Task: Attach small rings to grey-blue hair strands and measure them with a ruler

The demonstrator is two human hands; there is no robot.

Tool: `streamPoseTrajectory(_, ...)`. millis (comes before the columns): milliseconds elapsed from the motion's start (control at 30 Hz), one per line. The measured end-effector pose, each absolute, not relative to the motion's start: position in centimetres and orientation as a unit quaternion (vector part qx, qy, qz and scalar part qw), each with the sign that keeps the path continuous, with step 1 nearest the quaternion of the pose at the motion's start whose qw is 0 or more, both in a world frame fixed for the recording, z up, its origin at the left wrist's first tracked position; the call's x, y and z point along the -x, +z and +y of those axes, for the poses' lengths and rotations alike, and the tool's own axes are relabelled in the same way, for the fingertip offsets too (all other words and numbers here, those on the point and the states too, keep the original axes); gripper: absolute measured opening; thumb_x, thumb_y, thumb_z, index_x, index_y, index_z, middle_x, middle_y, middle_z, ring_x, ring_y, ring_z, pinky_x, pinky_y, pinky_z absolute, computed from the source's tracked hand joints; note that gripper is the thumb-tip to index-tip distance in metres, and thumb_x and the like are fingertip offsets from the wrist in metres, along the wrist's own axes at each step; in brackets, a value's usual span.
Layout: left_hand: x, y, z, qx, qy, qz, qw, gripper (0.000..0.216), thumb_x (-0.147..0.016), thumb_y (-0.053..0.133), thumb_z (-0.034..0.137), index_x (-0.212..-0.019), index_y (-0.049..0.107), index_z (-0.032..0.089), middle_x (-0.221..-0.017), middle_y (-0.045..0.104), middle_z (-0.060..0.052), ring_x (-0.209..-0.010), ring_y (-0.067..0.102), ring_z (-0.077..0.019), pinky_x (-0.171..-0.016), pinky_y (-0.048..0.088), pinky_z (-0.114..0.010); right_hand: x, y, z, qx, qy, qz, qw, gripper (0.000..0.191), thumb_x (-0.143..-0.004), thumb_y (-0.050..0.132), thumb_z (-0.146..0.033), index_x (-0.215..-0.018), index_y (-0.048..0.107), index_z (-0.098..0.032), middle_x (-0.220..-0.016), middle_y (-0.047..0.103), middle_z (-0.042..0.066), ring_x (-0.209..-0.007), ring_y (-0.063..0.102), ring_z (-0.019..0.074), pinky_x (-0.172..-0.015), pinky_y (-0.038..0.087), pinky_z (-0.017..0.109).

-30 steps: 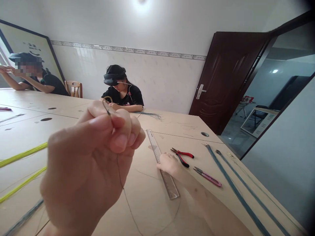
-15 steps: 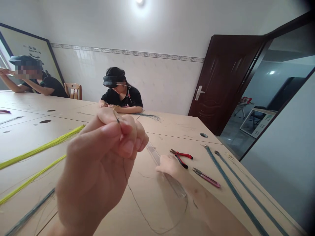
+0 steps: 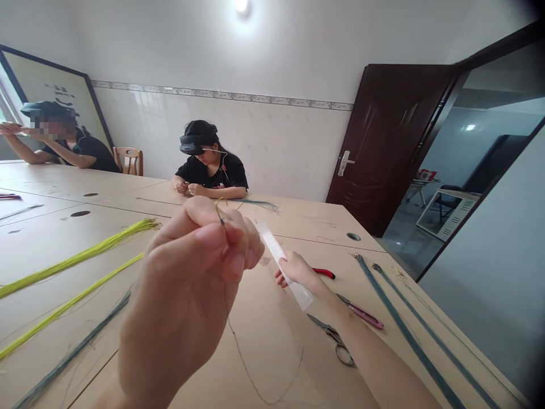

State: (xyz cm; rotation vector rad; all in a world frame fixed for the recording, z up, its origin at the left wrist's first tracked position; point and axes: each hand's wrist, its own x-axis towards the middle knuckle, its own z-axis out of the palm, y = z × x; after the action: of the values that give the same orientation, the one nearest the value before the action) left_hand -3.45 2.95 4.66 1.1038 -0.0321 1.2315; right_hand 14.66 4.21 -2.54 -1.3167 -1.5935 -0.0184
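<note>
My left hand (image 3: 187, 289) is raised close to the camera, thumb and fingers pinched on a thin dark cord (image 3: 248, 369). A small loop of the cord stands above the fingertips, and its tail hangs in a curve below the hand. Further right, my right hand (image 3: 298, 268) grips a clear plastic ruler (image 3: 276, 247) that is tilted up off the table. Partly behind that hand lie red-handled pliers (image 3: 324, 273). Beside my right forearm are dark metal scissors (image 3: 330, 332) and pink thread snips (image 3: 361, 312).
Yellow cord bundles (image 3: 80, 258) and a grey-blue bundle (image 3: 72, 352) lie on the left of the table. More blue-grey cord bundles (image 3: 395, 315) run along the right edge. Across the table sits a person (image 3: 213, 165), with another person (image 3: 80, 145) at far left.
My right hand has lifted the clear ruler off the table and tilted it. The scissors have come into view beneath. My left hand, still pinching the cord, appears slightly further right.
</note>
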Motion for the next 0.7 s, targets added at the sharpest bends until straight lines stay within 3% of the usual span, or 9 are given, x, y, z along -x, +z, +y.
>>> streamPoseTrajectory(233,3.6,3.9,2.9,-0.493,0.533,-0.045,0.686,0.028,-0.087,0.045,0.010,-0.068,0.063,0.019,-0.059,0.053,0.004,-0.062,0.053,-0.0051,-0.068,0.052,-0.017,-17.8,-6.8,9.0,0.562,0.093,-0.517,0.639,0.027,-0.093,0.053,-0.035,-0.106,0.058,-0.012,-0.094,0.062,0.004,-0.075,0.061,0.0126,-0.065,0.053,0.028)
streamPoseTrajectory(433,3.7,3.5,3.0,-0.505,0.530,-0.085,0.676,0.018,-0.088,0.050,0.014,-0.074,0.062,0.017,-0.062,0.053,0.005,-0.066,0.054,-0.0047,-0.071,0.052,-0.015,-19.4,-7.3,9.9,0.507,0.079,-0.417,0.750,0.037,-0.093,0.046,-0.047,-0.097,0.059,-0.013,-0.081,0.059,0.002,-0.066,0.056,0.0115,-0.064,0.049,0.029)
streamPoseTrajectory(700,4.4,3.3,3.1,-0.492,0.517,-0.089,0.695,0.021,-0.086,0.050,0.013,-0.067,0.058,0.018,-0.077,0.060,0.002,-0.066,0.054,-0.0069,-0.068,0.054,-0.020,-20.6,-4.0,8.2,0.369,0.006,-0.407,0.836,0.045,-0.088,0.044,-0.048,-0.125,0.047,-0.024,-0.071,0.042,-0.004,-0.067,0.045,0.0130,-0.075,0.042,0.031)
